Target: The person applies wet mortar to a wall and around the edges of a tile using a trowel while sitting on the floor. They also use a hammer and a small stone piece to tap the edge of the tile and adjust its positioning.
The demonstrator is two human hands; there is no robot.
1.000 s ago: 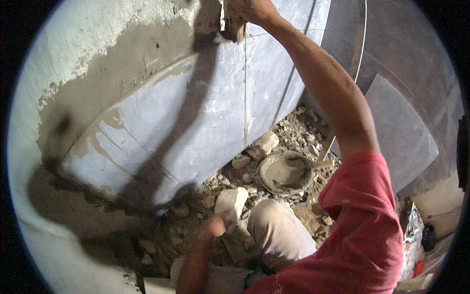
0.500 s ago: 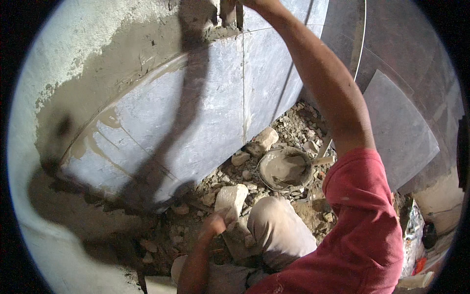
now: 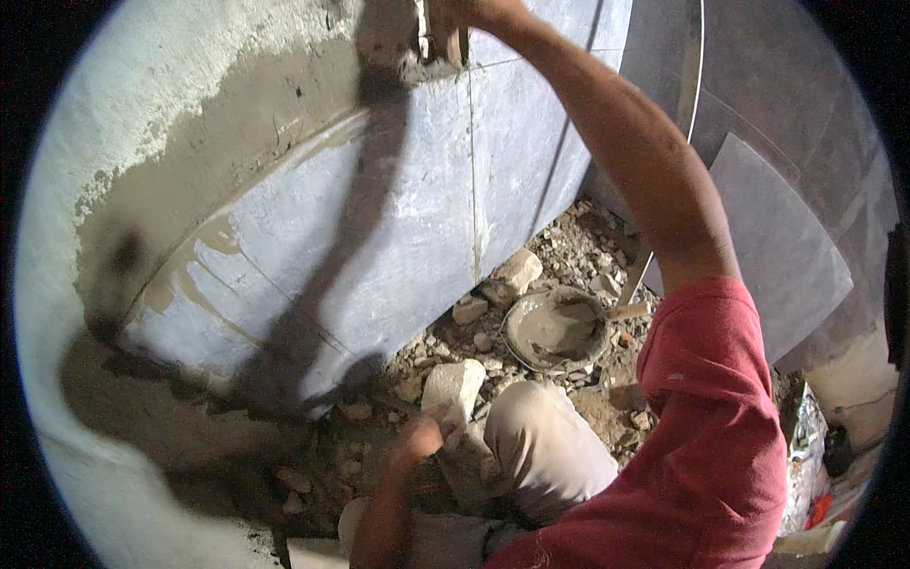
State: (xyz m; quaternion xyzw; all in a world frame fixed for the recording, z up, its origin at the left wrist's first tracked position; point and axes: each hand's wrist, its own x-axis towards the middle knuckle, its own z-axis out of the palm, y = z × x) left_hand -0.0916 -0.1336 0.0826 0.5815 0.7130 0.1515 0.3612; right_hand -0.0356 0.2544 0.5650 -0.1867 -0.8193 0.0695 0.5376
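Observation:
My right arm reaches up to the top edge of the view, where my right hand (image 3: 482, 13), partly cut off, closes around something I cannot make out. Below its fingers, a narrow upright piece (image 3: 463, 45) and wet mortar (image 3: 428, 69) sit at the upper edge of a large grey wall tile (image 3: 408, 218). My left hand (image 3: 420, 438) is low down, beside a pale stone block (image 3: 455, 384) and close to my bent knee (image 3: 531, 417). Its fingers are in shadow and blurred, so their hold does not show. A bucket (image 3: 607, 343) containing grey mortar stands beyond my knee.
Rubble and stones (image 3: 517, 270) cover the ground along the tile's foot. A wooden handle (image 3: 627, 310) lies against the bucket. Another cut grey tile (image 3: 773, 247) leans at the right. Wet render (image 3: 190, 190) coats the curved wall at left. A shiny crumpled bag (image 3: 804, 446) lies at lower right.
My right hand has shifted slightly left and down at the tile's upper edge. My left hand stays beside the stone block. The whole view has moved a little.

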